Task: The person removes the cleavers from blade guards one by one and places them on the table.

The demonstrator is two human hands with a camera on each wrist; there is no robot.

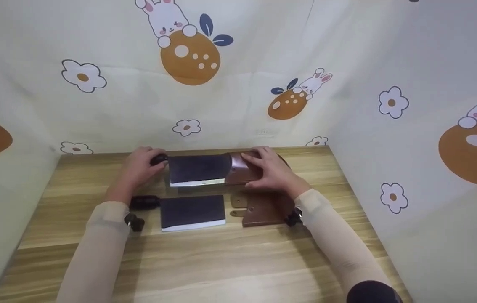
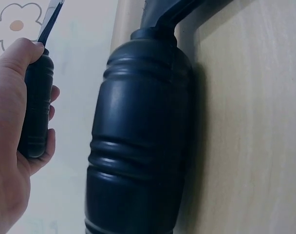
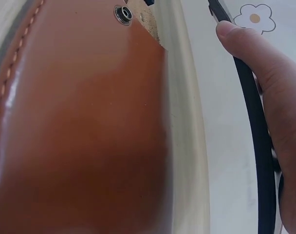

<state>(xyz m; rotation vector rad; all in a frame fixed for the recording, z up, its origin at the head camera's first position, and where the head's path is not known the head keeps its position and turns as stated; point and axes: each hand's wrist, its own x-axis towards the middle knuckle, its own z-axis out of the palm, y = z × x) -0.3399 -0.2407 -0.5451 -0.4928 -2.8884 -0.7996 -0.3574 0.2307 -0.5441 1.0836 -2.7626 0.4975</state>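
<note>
My left hand (image 1: 139, 168) grips the black ridged handle (image 2: 38, 102) of a cleaver, thumb near the neck. The cleaver's dark blade (image 1: 198, 168), with a bright cutting edge facing me, is level over the back of the table. Its far end is inside a brown leather sheath (image 1: 238, 169). My right hand (image 1: 274, 170) holds that sheath, thumb on the near side and fingers across the top. In the right wrist view the held sheath appears edge-on as a dark strip (image 3: 255, 136) beside the thumb.
A second cleaver (image 1: 192, 210) lies nearer on the wooden table (image 1: 221, 265), handle left under my left wrist. To its right lies another brown sheath (image 1: 263, 210) with straps and a metal snap (image 3: 122, 14). Printed cloth walls (image 1: 116, 109) enclose the back and sides.
</note>
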